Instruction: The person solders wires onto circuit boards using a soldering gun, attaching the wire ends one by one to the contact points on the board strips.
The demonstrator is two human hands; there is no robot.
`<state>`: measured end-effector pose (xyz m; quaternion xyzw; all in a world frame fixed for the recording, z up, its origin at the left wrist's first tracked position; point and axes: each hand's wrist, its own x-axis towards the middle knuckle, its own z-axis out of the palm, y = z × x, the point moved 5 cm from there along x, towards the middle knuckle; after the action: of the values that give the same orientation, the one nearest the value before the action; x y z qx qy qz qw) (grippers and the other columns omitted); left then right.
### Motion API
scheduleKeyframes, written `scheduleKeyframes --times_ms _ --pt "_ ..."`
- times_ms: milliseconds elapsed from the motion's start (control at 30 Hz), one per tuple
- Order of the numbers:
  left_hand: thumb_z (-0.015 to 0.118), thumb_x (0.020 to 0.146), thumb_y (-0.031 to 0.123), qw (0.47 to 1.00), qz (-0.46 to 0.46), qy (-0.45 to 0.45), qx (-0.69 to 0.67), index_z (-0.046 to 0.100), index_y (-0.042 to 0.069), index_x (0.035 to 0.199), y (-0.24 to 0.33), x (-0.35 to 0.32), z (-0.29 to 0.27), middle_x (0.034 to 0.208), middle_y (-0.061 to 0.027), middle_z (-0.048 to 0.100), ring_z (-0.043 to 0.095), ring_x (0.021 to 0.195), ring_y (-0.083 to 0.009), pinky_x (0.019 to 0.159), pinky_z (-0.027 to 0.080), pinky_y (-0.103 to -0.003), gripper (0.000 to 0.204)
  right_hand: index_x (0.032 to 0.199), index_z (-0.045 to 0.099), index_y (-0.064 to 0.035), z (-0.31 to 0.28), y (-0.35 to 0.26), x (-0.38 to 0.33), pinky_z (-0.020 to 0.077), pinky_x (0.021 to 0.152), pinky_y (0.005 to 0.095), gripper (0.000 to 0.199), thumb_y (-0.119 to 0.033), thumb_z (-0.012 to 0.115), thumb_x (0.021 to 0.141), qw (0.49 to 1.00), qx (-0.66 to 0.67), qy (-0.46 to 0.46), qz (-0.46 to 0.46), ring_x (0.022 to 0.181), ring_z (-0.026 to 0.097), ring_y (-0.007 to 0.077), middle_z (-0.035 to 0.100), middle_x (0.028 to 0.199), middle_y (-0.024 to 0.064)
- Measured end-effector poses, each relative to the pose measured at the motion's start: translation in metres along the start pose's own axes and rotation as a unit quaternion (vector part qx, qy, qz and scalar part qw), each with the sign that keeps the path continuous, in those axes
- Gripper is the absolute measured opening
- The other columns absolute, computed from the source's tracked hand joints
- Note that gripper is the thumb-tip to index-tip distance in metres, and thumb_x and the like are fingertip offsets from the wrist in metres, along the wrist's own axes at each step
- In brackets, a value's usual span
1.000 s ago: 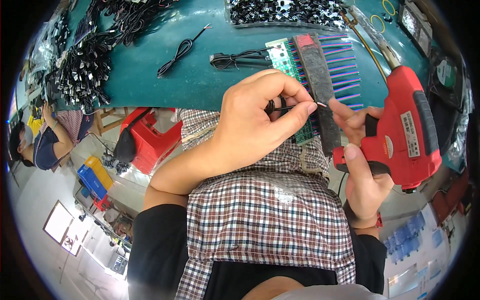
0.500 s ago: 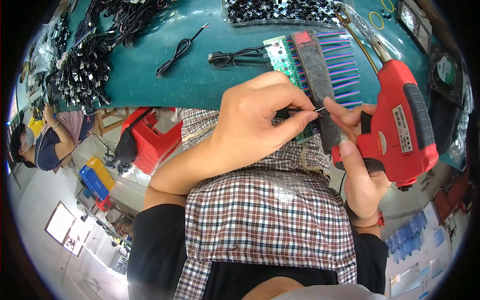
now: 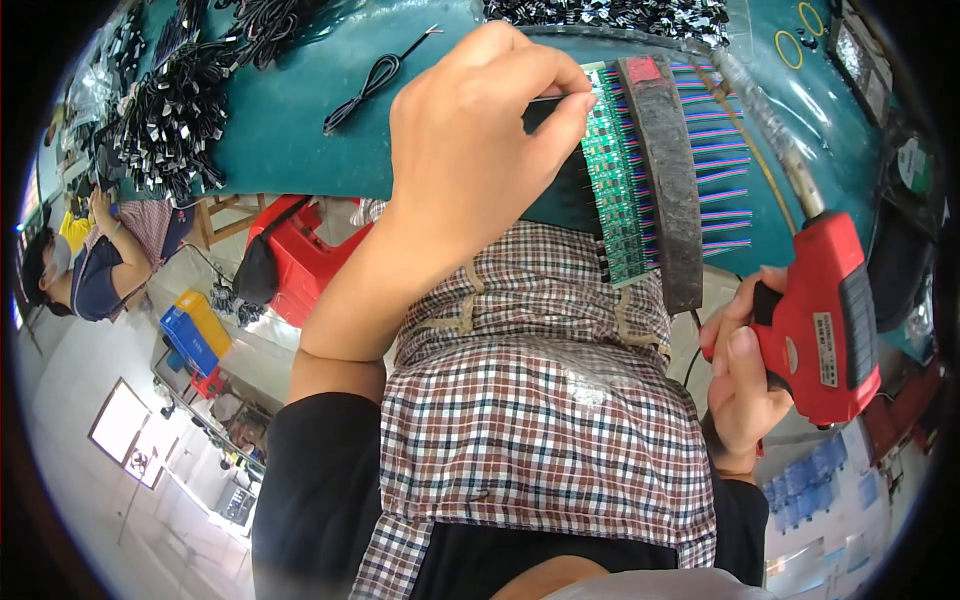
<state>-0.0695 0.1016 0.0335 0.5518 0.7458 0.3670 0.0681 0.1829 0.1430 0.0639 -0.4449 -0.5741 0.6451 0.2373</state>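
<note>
My left hand [image 3: 470,150] is closed in a pinch at the upper left edge of a green circuit board panel [image 3: 615,190]. A black cable is between its fingertips, mostly hidden by the hand. Across the panel's right side lies a heavy dark bar [image 3: 672,180] with a red patch at its far end. Several multicoloured ribbon wires [image 3: 722,166] stick out to the right from beneath the bar. My right hand [image 3: 745,375] grips the handle of a red and black soldering gun [image 3: 825,325], its metal tip pointing up and away, to the right of the bar.
A coiled black cable [image 3: 370,88] lies on the green table, left of my hand. Bundled black cables [image 3: 170,130] pile up at the far left. A tray of small black parts [image 3: 620,14] stands at the back, near yellow rubber bands [image 3: 789,50]. Another person [image 3: 95,265] sits at left.
My left hand has moved up and left with the cable, from beside the bar to the panel's far edge. My right hand has drawn the soldering gun down and right, away from the wire ends.
</note>
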Motion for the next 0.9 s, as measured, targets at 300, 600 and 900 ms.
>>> scheduleKeyframes --times_ms 300,600,900 --pt "0.074 0.079 0.006 0.986 0.157 0.059 -0.016 0.069 0.007 0.079 0.004 0.019 0.0 0.072 -0.0056 0.06 0.062 0.061 -0.0232 0.055 0.049 -0.033 0.005 0.118 0.05 0.0049 0.003 0.017 -0.011 0.038 0.047 0.0243 0.028 -0.006 0.057 0.094 0.998 -0.023 -0.016 0.05 0.044 0.036 0.0049 0.05 0.071 0.0038" --pt "0.075 0.075 0.005 0.934 0.294 0.193 -0.062 0.068 0.007 0.075 0.007 0.006 0.001 0.073 -0.0066 0.061 0.064 0.062 -0.0247 0.055 0.049 -0.033 0.007 0.109 0.05 0.006 0.0 0.023 -0.014 0.0368 0.046 0.0232 0.015 -0.001 0.053 0.096 0.997 -0.05 -0.02 0.052 0.043 0.036 0.0045 0.045 0.064 0.001" --pt "0.075 0.074 0.006 0.984 0.129 0.026 0.117 0.065 0.008 0.071 0.038 0.019 -0.001 0.071 -0.0063 0.059 0.062 0.06 -0.0253 0.054 0.048 -0.034 0.01 0.102 0.05 0.0028 0.004 0.025 -0.01 0.0374 0.047 0.0224 0.01 -0.003 0.055 0.095 0.996 -0.051 -0.016 0.066 0.044 0.037 0.0046 0.046 0.066 0.0013"
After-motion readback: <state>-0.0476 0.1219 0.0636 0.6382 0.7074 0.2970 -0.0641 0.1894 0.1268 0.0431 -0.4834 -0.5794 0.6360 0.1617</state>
